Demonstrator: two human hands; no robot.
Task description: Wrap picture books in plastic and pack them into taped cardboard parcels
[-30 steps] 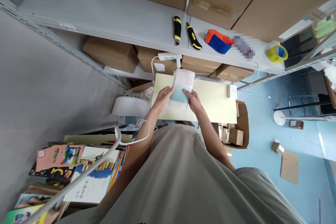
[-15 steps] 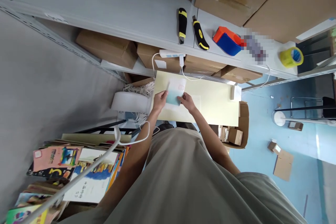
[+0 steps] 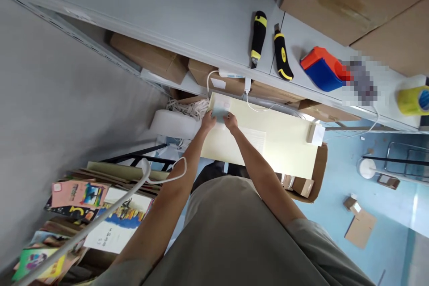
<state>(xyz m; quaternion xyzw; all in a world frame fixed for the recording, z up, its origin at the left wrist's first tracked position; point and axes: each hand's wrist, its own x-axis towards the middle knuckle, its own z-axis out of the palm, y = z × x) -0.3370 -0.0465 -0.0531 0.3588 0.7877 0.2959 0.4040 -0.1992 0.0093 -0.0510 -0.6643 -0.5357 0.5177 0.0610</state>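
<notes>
A small thin booklet, whitish at its far end and pale teal nearer me, is held over the far left corner of the cream-coloured tabletop. My left hand has its fingers closed on the left edge. At the lower right edge, my right hand grips the same booklet. Whether it rests on the tabletop or hovers just above, I cannot tell. A white printed sheet lies flat on the table, partly behind my right forearm.
Two utility knives, one black-and-yellow and another, lie on the grey shelf beside a red-and-blue tape dispenser. A foam roll stands left of the table. A white cable arm crosses above stacked books.
Both hands have moved the booklet away from me towards the table's far left corner, and lower. The printed sheet shows more. My view has shifted, so the shelf items appear further right.
</notes>
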